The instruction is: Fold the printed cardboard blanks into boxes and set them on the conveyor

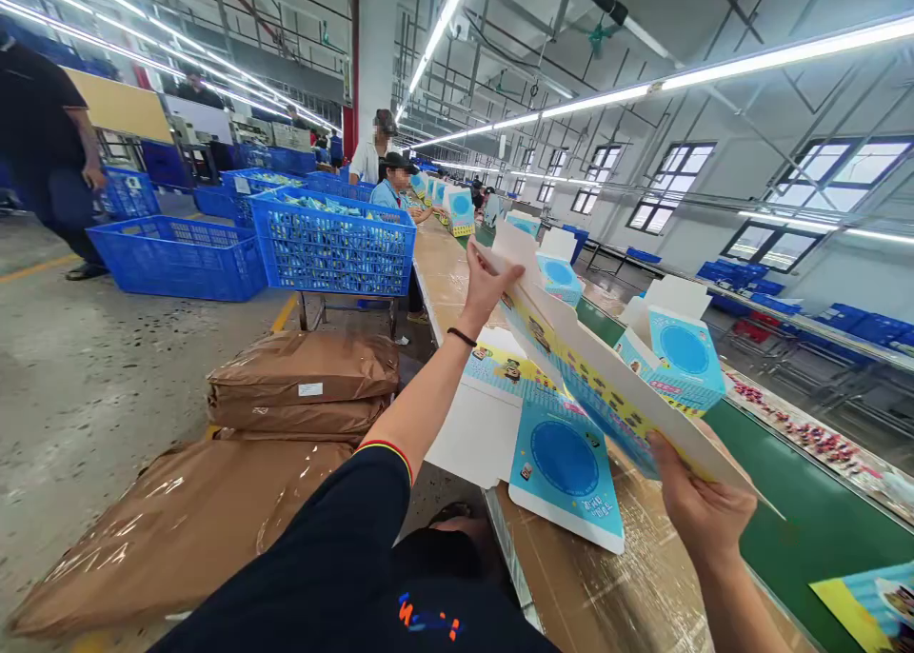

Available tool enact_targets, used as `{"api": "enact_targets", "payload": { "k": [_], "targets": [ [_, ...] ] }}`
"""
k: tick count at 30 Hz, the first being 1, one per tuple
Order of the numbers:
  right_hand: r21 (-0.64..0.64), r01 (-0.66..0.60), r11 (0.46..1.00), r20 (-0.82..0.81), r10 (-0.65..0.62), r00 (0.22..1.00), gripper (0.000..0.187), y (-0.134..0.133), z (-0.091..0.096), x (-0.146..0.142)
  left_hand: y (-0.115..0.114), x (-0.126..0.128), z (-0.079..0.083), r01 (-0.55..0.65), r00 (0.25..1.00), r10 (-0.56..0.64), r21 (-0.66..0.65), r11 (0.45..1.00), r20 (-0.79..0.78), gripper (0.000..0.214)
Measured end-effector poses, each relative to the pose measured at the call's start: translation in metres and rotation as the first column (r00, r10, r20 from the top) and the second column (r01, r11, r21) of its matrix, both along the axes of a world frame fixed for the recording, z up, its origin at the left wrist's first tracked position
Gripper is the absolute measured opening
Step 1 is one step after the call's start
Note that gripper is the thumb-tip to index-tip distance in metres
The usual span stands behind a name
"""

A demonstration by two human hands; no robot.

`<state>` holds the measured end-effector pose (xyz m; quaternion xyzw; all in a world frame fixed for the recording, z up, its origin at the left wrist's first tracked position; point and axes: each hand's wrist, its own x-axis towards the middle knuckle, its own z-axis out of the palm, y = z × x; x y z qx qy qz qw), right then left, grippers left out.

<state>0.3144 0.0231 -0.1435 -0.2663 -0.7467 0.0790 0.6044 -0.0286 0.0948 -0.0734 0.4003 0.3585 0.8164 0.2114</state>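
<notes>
A flat printed cardboard box blank (571,348) is held up at a slant between my two hands, its pale edge towards me. My left hand (489,280) pinches its far end, thumb on the upper side. Near the other end, my right hand (704,501) grips the lower edge with the fingers partly hidden. Beneath it on the table lies another unfolded box blank (561,463), blue with a round blue panel and white flaps. Beyond the held sheet, a folded box (675,348) stands with its flaps up, and a second folded box (558,274) stands farther back.
A green conveyor belt (806,501) runs along the table's right side. Left are brown wrapped bundles (300,386), a blue crate (332,244) full of small packets and another blue crate (182,258). Co-workers sit or stand farther along; one person (47,139) is at far left.
</notes>
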Motion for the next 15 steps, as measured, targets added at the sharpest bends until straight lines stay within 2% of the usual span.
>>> {"api": "enact_targets", "payload": {
  "k": [2,5,8,10,12,14,15],
  "targets": [
    [-0.028,0.003,1.000,0.052,-0.002,0.999,0.039,-0.001,-0.006,-0.001,-0.004,0.003,-0.009,-0.031,0.999,0.031,0.006,0.999,0.042,0.121],
    [-0.073,-0.047,0.996,0.093,0.054,0.994,0.063,-0.005,-0.008,-0.002,-0.009,0.010,-0.014,-0.122,0.988,0.116,0.055,0.991,0.098,0.106],
    [-0.086,-0.089,0.992,-0.003,0.089,0.996,0.089,-0.008,-0.009,0.003,-0.015,0.012,-0.012,-0.120,0.992,0.112,0.151,0.981,0.062,0.098],
    [-0.131,-0.018,0.991,-0.059,0.010,0.998,0.098,-0.009,-0.011,0.009,-0.023,0.012,-0.009,-0.010,0.999,0.017,0.231,0.973,-0.030,0.096],
    [-0.204,0.033,0.978,-0.079,-0.050,0.996,0.103,-0.010,-0.013,0.014,-0.031,0.012,-0.004,0.184,0.979,-0.151,0.274,0.944,-0.136,0.091],
    [-0.256,0.047,0.965,-0.100,-0.075,0.992,0.111,-0.009,-0.016,0.014,-0.041,0.015,-0.001,0.414,0.907,-0.375,0.240,0.878,-0.193,0.084],
    [-0.270,0.062,0.961,-0.111,-0.096,0.989,0.116,-0.009,-0.017,0.012,-0.045,0.019,-0.001,0.526,0.848,-0.493,0.197,0.828,-0.192,0.082]
  ]
}}
